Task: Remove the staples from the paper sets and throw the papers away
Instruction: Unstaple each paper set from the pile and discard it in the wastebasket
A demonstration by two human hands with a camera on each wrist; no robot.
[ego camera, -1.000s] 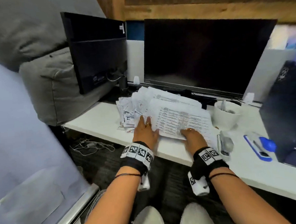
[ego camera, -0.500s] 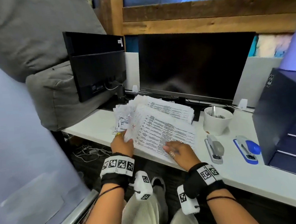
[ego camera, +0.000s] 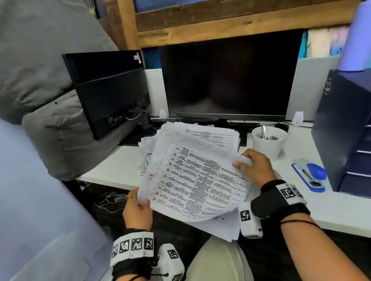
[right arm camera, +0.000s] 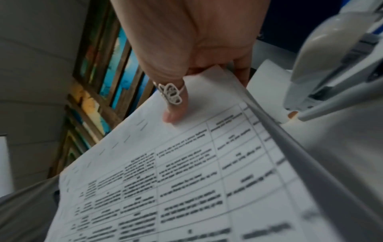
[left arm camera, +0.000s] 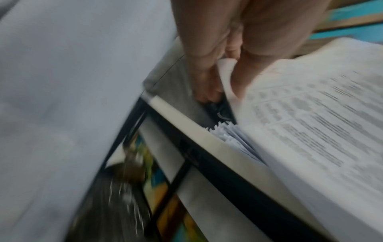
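a paper set (ego camera: 196, 183) is held above the tabletop (ego camera: 338, 206) edge, pinched at opposite corners by the left hand (ego camera: 137, 211) and right hand (ego camera: 255, 166). it is judged light, limp and prone to sagging; corner grips seem best.

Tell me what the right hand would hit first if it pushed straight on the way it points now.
Probably the white cup. The right hand, gripping the paper set, points up-desk toward the monitor, and the cup stands just beyond its knuckles. Depth is unclear; it might pass just left of it.
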